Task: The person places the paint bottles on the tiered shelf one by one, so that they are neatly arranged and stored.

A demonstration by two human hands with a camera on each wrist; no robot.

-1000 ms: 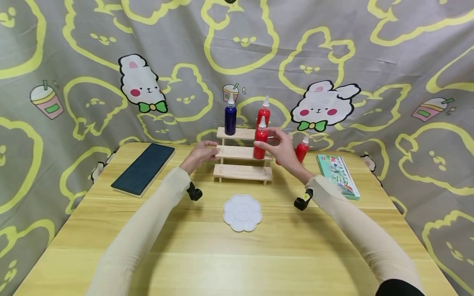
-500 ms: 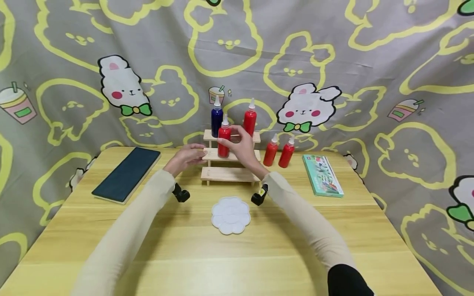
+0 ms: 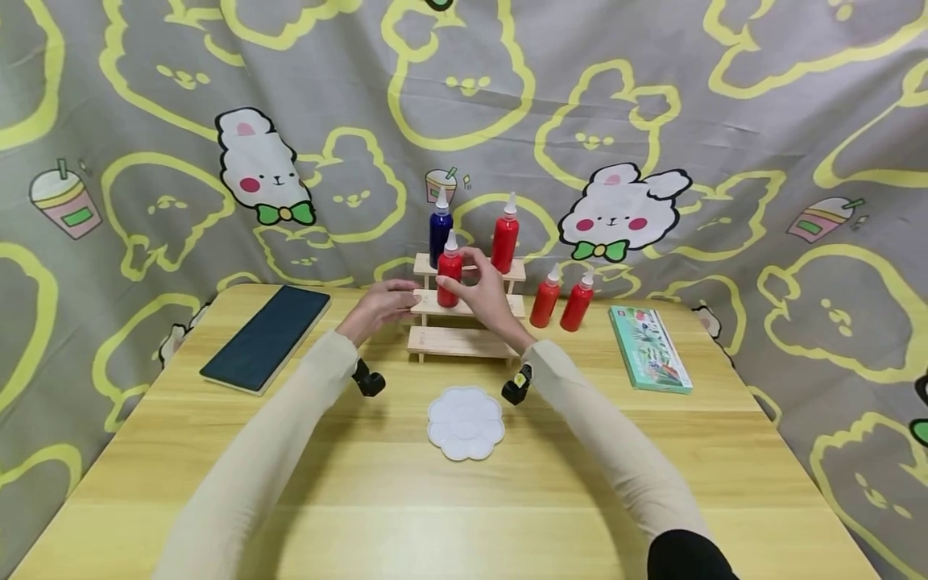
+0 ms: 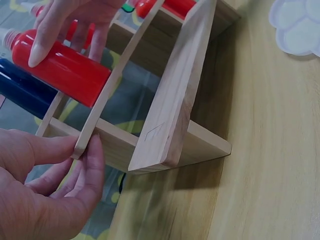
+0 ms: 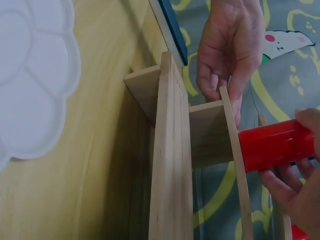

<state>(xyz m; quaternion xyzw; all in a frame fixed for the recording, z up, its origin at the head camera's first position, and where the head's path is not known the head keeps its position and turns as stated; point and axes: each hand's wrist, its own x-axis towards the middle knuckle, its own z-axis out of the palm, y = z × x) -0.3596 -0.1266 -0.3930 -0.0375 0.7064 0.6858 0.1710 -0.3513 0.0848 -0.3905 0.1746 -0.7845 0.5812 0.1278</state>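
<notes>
On the middle tier of a small three-step wooden rack (image 3: 460,342) stands a red squeeze bottle (image 3: 449,283) with a white nozzle cap. My right hand (image 3: 486,296) grips its body between thumb and fingers; in the left wrist view the base of the red bottle (image 4: 65,70) meets the tier board. My left hand (image 3: 380,308) holds the left end of that same tier, and the left wrist view shows thumb and fingers pinching the board. A dark blue bottle (image 3: 439,238) and another red bottle (image 3: 505,242) stand on the top tier.
Two more red bottles (image 3: 545,302) stand on the table right of the rack. A teal illustrated box (image 3: 650,348) lies farther right. At left lies a dark flat book-like slab (image 3: 267,338). In front is a white flower-shaped palette (image 3: 466,423). A patterned curtain (image 3: 348,72) hangs behind.
My right hand has moved left with the red bottle, from the middle tier's right end toward its left part. My left hand keeps its hold on the rack. The head view shifts slightly.
</notes>
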